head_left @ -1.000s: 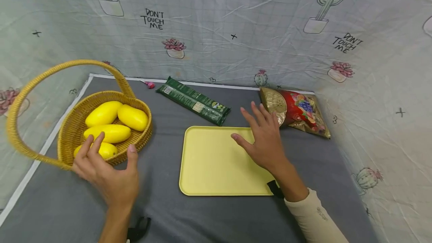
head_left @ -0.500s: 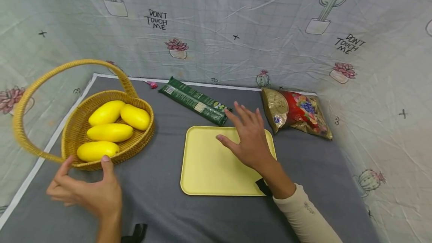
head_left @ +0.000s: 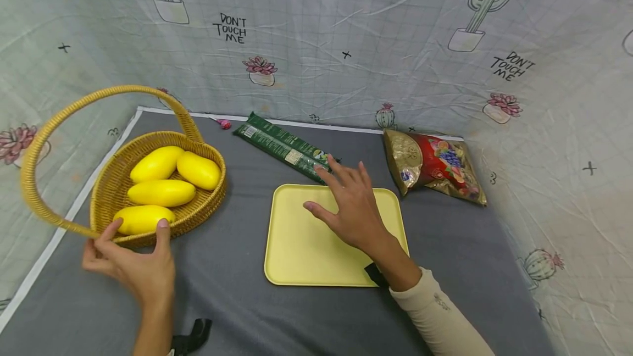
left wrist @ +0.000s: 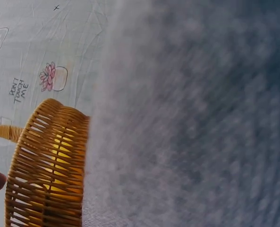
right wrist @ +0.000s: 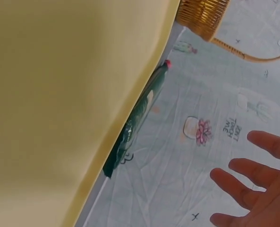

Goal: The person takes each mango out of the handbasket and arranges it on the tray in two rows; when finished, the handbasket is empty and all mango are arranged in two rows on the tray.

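A yellow wicker basket (head_left: 111, 183) with a tall hoop handle stands at the left, holding several yellow mangoes (head_left: 161, 193). My left hand (head_left: 135, 268) is at its near rim, thumb and forefinger spread apart beside the nearest mango (head_left: 143, 220). In the left wrist view, a thumb tip shows at the edge of the basket (left wrist: 45, 175). My right hand (head_left: 353, 210) hovers over the yellow tray (head_left: 306, 251), fingers spread and holding nothing. The right wrist view shows its spread fingers (right wrist: 243, 189) away from the tray (right wrist: 83, 94).
Behind the tray lies a long green packet (head_left: 282, 146). A gold and red bag (head_left: 435, 166) with printed fruit sits at the back right. Near the back edge is a small pink-tipped item (head_left: 225, 124). A printed curtain (head_left: 316, 43) surrounds the grey table (head_left: 237, 295).
My left hand has drawn back from over the mangoes, then come up to the basket's near rim. My right hand has drifted left over the tray.
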The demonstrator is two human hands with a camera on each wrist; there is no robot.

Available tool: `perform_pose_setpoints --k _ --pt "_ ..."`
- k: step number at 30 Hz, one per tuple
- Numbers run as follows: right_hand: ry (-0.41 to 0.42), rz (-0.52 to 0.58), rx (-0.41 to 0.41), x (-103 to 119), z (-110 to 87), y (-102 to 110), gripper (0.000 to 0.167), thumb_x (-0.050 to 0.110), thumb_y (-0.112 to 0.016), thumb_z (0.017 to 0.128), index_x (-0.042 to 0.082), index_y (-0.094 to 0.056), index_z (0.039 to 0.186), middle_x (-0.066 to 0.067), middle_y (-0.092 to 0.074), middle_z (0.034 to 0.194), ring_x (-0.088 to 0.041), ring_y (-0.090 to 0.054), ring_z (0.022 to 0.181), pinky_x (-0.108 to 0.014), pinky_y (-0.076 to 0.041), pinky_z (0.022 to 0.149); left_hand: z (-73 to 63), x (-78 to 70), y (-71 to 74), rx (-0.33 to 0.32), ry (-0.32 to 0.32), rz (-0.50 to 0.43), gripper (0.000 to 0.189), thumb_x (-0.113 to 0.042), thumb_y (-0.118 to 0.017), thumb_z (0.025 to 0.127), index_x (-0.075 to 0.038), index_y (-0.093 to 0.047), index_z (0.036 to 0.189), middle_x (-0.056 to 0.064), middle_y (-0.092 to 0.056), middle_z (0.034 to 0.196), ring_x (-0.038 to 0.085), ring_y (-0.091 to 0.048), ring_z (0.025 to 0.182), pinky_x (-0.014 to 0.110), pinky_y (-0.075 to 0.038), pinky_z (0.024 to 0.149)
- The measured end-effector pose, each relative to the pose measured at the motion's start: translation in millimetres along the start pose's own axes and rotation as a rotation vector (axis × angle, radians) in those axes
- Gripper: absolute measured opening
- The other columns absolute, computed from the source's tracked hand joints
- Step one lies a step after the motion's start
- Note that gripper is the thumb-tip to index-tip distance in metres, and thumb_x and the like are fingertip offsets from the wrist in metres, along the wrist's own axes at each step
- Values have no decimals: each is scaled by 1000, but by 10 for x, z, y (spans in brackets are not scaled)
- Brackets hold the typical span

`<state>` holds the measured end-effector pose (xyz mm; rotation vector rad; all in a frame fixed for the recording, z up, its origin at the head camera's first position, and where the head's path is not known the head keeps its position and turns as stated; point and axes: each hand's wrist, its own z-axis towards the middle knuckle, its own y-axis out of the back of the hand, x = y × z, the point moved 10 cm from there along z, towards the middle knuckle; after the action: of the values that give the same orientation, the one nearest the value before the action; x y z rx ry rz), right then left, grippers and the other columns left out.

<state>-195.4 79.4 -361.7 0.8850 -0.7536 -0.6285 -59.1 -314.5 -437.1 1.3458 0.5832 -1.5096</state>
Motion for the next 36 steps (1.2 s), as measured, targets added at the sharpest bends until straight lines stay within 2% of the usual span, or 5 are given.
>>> perform_pose_setpoints --k 7,15,20,28,36 --pt "65 -1 13 197 107 -109 71 59 -69 97 20 -57 155 -9 -47 166 -34 -57 138 -67 -23 126 0 87 -96 66 74 -6 58 -30 -81 93 -19 -51 141 4 -9 166 14 -16 160 28 -16 129" --pt "153 60 42 518 312 -256 69 56 -70 98 20 -56 155 -8 -49 165 -31 -55 140 -60 -25 128 -25 125 -106 35 78 -53 56 -28 -81 92 -17 -52 139 6 -11 166 14 -14 161 27 -13 129" --pt "189 117 64 714 491 -389 66 54 -70 99 19 -57 154 -6 -51 163 -27 -56 137 -51 -40 120 -30 143 -105 19 89 -90 57 -25 -80 93 -16 -51 140 6 -9 166 15 -14 161 27 -12 128" --pt "194 305 66 958 800 -625 61 46 -77 97 17 -61 149 -2 -63 146 -18 -57 124 -35 -51 101 -60 105 -126 21 114 -123 55 -21 -77 95 -16 -49 142 7 -6 167 16 -11 162 27 -10 129" --pt "146 348 158 1207 1144 -1010 63 48 -78 96 16 -62 148 -2 -65 139 -16 -57 129 -32 -49 106 -49 116 -107 10 97 -128 56 -20 -78 94 -16 -50 142 7 -8 166 16 -13 161 28 -9 129"
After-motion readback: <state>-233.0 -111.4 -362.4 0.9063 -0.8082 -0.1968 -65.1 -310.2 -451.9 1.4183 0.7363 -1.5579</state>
